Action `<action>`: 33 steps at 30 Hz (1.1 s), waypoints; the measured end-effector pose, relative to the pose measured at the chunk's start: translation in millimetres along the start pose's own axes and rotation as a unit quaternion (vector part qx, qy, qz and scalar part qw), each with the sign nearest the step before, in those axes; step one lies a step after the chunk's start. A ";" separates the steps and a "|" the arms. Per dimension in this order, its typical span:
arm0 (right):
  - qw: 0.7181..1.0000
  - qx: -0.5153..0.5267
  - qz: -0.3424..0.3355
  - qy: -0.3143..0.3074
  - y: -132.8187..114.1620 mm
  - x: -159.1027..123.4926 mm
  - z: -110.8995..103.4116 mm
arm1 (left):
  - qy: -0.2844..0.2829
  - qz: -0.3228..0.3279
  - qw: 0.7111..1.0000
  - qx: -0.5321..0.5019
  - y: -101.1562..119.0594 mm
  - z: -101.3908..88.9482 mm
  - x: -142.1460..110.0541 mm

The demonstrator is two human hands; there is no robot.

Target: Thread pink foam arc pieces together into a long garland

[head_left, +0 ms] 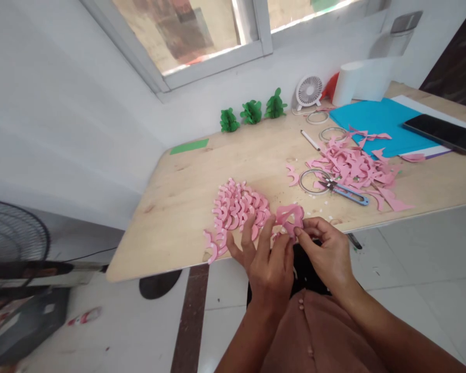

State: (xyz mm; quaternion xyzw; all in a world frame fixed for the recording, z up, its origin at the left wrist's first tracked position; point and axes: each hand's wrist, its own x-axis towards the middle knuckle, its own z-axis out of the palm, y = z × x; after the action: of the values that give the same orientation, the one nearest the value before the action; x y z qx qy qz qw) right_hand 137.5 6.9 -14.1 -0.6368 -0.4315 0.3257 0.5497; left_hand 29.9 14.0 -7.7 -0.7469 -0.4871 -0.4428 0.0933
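Above the table's front edge, my right hand [330, 251] pinches a pink paper piece [285, 212], made of curved layers with an opening in the middle. My left hand [266, 269] meets the lower left of the same piece with thumb and index finger, while its other fingers fan out. Just left of it lies a pile of small curved pink paper pieces [235, 204], several with whitish tips. To the right are blue-handled thread snips [347, 192], their blades over a ring-shaped roll [314, 181], beside a heap of pink paper scraps [351, 163].
Three green paper shapes [251, 112] stand along the wall by a small white fan [309, 92]. A green strip [189, 146] lies at the back left. A marker [309, 140], blue sheets [376, 122] and a black phone [445, 132] are on the right.
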 end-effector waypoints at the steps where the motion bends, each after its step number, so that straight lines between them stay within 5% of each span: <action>1: 1.000 -0.001 0.000 -0.001 -0.1 -0.2 0.0 | -0.001 0.000 1.000 0.002 0.5 -0.6 0.3; 33: 1.000 0.001 -0.003 -0.006 7.5 1.5 3.6 | -0.008 0.022 0.999 0.042 3.8 11.9 0.8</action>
State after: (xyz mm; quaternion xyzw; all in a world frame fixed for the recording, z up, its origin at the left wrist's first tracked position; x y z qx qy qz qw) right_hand 136.3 9.7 -22.0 -0.6332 -0.4365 0.3281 0.5485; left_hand 39.9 19.4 -13.0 -0.7564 -0.4892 -0.4141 0.1306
